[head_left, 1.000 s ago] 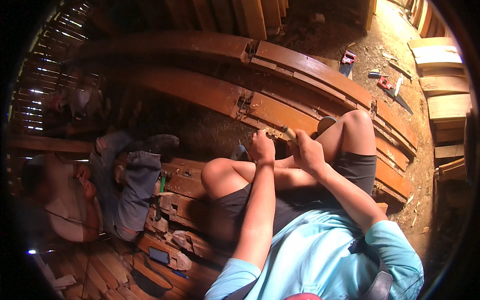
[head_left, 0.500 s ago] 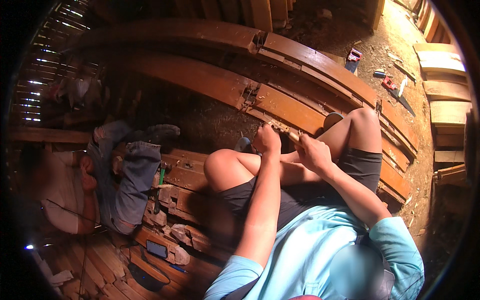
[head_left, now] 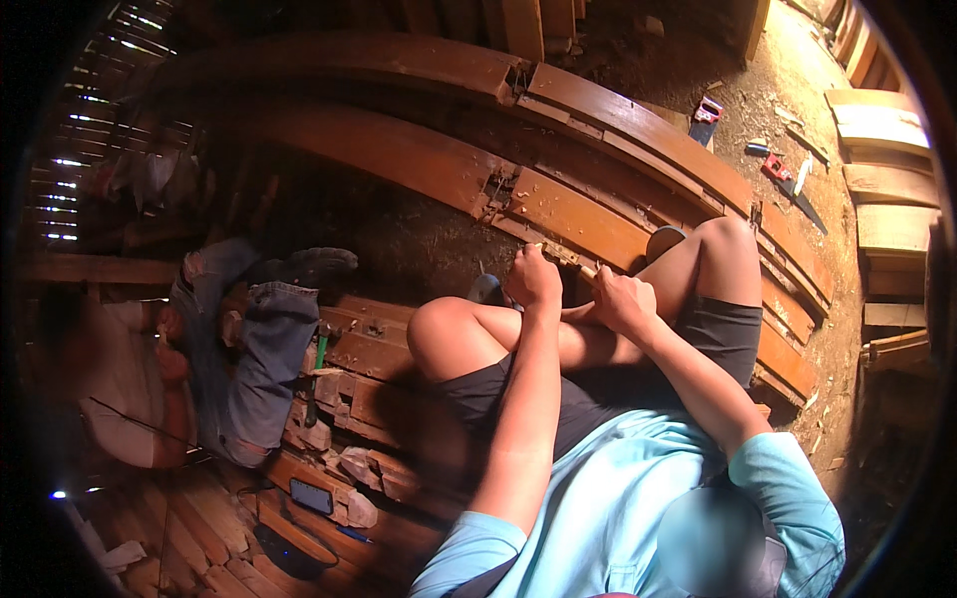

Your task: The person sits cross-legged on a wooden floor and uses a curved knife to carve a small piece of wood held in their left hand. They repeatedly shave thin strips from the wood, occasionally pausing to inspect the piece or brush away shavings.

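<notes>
My left hand (head_left: 534,277) is closed in a fist around one end of a short, pale, wooden-handled tool (head_left: 588,271). Around its other end my right hand (head_left: 624,301) is closed, a little nearer and to the right. The fingers hide much of the tool, so I cannot make out its exact kind. Both hands are in front of my bent knees, beside a reddish-brown timber (head_left: 588,221) strewn with pale shavings. Whether the tool touches the wood I cannot tell.
Another long timber (head_left: 638,120) lies beyond, with a notched joint. Two red-handled saws (head_left: 706,112) (head_left: 780,171) lie on the dirt floor at right, near stacked boards (head_left: 892,229). At left sits a co-worker in jeans (head_left: 261,359), near a green-handled hammer (head_left: 322,349) and a phone (head_left: 311,495).
My right hand has shifted slightly left, and less of the pale handle shows between my hands. The co-worker's hands have moved a little.
</notes>
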Action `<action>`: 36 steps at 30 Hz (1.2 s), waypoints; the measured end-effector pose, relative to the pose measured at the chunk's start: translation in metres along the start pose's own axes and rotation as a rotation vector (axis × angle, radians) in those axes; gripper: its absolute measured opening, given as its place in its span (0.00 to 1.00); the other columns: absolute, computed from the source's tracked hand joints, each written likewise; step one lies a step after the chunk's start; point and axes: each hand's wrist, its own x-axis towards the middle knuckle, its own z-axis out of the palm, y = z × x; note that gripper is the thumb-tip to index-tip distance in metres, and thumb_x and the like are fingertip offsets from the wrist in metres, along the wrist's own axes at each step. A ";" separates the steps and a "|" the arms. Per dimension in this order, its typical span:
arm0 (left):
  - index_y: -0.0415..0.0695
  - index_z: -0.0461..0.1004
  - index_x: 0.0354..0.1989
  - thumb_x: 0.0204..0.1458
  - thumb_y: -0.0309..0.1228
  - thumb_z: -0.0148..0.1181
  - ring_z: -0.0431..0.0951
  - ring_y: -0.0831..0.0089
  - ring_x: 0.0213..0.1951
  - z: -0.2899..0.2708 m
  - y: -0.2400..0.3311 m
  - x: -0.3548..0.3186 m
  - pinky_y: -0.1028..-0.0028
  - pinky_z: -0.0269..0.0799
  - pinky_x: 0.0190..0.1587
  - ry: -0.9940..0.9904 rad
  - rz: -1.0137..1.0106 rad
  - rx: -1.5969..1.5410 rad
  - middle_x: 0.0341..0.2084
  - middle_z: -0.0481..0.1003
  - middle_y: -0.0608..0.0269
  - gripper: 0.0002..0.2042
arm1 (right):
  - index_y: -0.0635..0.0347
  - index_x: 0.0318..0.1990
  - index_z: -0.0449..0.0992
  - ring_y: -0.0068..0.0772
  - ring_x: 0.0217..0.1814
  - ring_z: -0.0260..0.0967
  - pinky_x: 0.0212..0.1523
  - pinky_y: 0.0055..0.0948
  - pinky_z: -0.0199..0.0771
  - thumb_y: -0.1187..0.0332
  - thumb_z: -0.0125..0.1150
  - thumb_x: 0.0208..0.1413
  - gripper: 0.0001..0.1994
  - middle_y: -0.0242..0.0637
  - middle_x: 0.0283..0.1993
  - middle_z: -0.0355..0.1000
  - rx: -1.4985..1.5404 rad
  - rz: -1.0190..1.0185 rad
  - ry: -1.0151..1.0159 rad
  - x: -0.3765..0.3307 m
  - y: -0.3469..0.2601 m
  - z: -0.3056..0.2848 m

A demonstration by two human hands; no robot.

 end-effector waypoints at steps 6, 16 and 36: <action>0.42 0.75 0.36 0.51 0.27 0.50 0.80 0.52 0.36 0.007 -0.003 0.001 0.55 0.76 0.37 -0.003 0.048 0.045 0.35 0.77 0.54 0.08 | 0.58 0.42 0.64 0.56 0.26 0.70 0.24 0.43 0.66 0.72 0.59 0.54 0.11 0.47 0.23 0.69 0.582 -0.256 0.493 -0.001 -0.013 -0.041; 0.42 0.77 0.36 0.51 0.27 0.49 0.79 0.51 0.39 0.000 -0.002 -0.003 0.57 0.76 0.40 -0.007 0.017 -0.013 0.36 0.77 0.50 0.09 | 0.57 0.37 0.66 0.58 0.29 0.72 0.29 0.51 0.70 0.61 0.58 0.52 0.12 0.52 0.24 0.71 0.242 -0.002 0.032 -0.001 0.003 -0.022; 0.43 0.78 0.31 0.52 0.30 0.51 0.79 0.52 0.38 -0.004 -0.004 -0.007 0.57 0.75 0.39 -0.045 -0.063 -0.002 0.32 0.79 0.51 0.08 | 0.58 0.40 0.64 0.52 0.26 0.73 0.25 0.48 0.73 0.56 0.55 0.56 0.15 0.45 0.23 0.73 -0.016 -0.125 0.000 -0.001 0.012 0.009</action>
